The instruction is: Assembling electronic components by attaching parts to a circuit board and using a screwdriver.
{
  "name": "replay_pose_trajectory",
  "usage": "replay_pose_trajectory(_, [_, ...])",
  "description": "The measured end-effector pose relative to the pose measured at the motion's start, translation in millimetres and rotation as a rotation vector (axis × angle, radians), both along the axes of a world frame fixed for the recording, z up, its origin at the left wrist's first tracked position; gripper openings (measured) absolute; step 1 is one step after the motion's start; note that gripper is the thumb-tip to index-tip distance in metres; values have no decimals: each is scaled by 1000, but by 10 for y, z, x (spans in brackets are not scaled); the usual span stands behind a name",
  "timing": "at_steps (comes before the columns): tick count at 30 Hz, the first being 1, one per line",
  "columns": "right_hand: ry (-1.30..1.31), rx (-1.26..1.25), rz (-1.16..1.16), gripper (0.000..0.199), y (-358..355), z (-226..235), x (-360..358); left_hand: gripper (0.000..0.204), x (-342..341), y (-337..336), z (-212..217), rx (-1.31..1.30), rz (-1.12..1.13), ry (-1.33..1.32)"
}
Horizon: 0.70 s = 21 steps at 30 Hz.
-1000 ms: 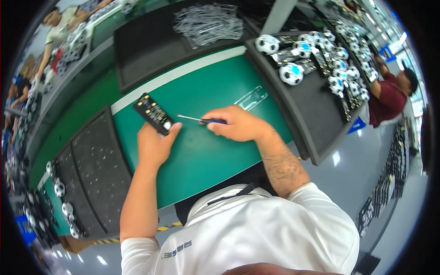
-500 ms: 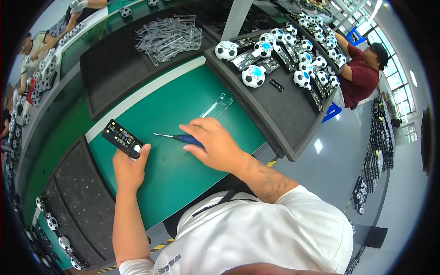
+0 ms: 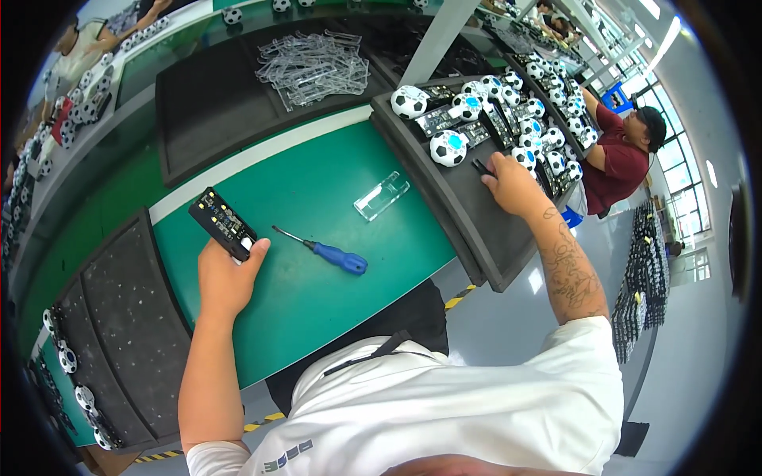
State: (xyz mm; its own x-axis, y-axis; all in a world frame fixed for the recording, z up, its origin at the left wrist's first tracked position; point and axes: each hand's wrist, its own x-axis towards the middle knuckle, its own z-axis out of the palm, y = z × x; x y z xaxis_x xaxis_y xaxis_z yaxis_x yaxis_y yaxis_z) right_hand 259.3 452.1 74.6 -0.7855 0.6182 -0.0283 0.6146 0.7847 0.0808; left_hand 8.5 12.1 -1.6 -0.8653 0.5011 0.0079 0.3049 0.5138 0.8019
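My left hand [image 3: 226, 278] is wrapped round the lower end of a black housing with a circuit board [image 3: 220, 218], held upright above the green mat [image 3: 309, 317]. A white part shows by my thumb. Out over the dark tray at the right, my right hand [image 3: 512, 184] has its thumb and fingers closed on a small black piece [image 3: 479, 166]. A screwdriver with a blue handle [image 3: 340, 259] lies on the mat between my hands. Behind it rests a clear plastic cover [image 3: 382, 196].
Several football-shaped units with circuit boards fill the back of the right tray [image 3: 492, 238]. A pile of clear plastic covers [image 3: 313, 70] lies on a black tray at the back. Another dark tray [image 3: 119, 333] stands at the left. A person in a dark red shirt [image 3: 623, 166] sits beyond.
My right hand has let go of the screwdriver, which now lies on the mat, and has moved right to the small black piece in the tray. My left hand still holds the housing.
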Motion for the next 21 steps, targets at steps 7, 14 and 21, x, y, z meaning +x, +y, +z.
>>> replay_pose_trajectory(7, [-465, 36, -63, 24, 34, 1034, -472, 31, 17, -11, -33, -10, -5, 42])
replay_pose_trajectory(14, [432, 262, 112, 43, -310, 1063, -880, 31, -7, -6, 22, -58, -26, 26])
replay_pose_trajectory(21, [-54, -28, 759, 50, -1365, -94, -718, 31, -11, 35, 8, -63, -55, -5])
